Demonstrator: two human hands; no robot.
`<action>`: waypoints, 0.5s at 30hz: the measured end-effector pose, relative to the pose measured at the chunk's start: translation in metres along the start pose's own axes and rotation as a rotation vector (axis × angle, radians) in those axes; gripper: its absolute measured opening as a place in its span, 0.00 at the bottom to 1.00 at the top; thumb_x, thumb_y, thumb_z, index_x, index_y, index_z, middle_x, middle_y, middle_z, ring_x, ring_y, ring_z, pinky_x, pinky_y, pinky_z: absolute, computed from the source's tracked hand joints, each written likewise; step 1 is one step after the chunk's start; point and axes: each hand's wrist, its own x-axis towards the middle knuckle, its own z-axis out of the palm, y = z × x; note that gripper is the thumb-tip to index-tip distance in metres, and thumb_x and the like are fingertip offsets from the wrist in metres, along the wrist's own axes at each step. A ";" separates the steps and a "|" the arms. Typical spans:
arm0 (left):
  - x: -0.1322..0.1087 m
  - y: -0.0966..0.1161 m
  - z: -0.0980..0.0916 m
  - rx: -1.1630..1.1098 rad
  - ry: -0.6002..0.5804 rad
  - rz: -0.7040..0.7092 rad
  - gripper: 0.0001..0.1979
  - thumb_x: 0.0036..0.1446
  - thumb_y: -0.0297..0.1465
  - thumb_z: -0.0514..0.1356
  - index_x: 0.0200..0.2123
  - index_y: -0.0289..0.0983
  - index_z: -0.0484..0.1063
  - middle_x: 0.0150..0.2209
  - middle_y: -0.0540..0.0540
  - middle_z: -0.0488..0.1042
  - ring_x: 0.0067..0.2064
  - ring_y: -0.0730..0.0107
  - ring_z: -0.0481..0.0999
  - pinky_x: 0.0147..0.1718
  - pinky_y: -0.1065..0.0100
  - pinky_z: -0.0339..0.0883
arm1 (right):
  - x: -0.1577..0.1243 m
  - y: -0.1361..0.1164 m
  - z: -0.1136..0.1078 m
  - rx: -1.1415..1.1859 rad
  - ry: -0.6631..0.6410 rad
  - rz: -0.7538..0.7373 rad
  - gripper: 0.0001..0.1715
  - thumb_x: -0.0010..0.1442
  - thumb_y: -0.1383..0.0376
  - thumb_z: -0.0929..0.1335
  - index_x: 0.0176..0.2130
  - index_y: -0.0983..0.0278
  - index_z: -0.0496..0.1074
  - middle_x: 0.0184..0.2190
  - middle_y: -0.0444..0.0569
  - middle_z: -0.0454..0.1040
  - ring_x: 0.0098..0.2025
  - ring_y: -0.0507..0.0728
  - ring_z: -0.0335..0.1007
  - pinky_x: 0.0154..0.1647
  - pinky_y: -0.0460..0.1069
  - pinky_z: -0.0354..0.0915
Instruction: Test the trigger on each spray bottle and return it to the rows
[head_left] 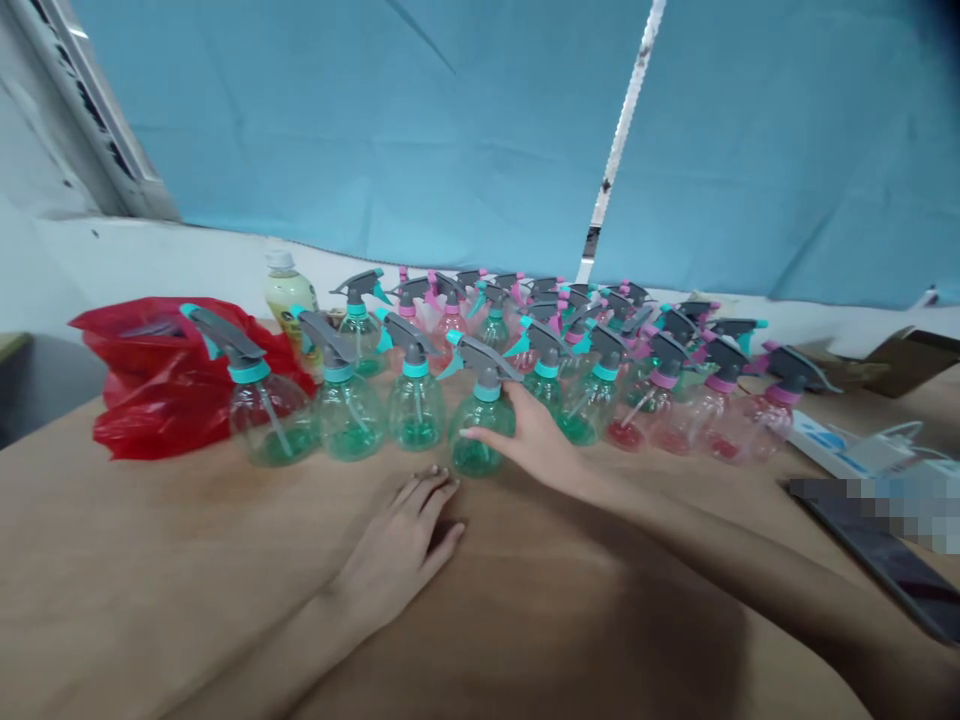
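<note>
Many small clear spray bottles with grey triggers stand in rows on a brown table [150, 560], teal-collared ones at the left and pink-collared ones [705, 405] at the right. My right hand [534, 437] wraps around the front teal spray bottle [480, 425], which stands upright on the table. My left hand [401, 545] lies flat on the table just in front of that bottle, fingers stretched out, holding nothing.
A red plastic bag [161, 375] lies at the left behind the bottles, with a capped drink bottle [289, 295] beside it. At the right lie a white power strip [847, 450], a dark phone [885, 560] and a cardboard box [907, 355]. A blue sheet hangs behind.
</note>
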 end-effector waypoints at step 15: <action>-0.002 -0.005 0.010 -0.065 0.041 -0.004 0.18 0.64 0.35 0.52 0.55 0.35 0.64 0.55 0.39 0.68 0.58 0.53 0.65 0.54 0.51 0.61 | 0.034 0.014 0.019 -0.044 0.090 0.081 0.38 0.53 0.54 0.71 0.56 0.66 0.58 0.52 0.63 0.67 0.57 0.68 0.63 0.55 0.64 0.60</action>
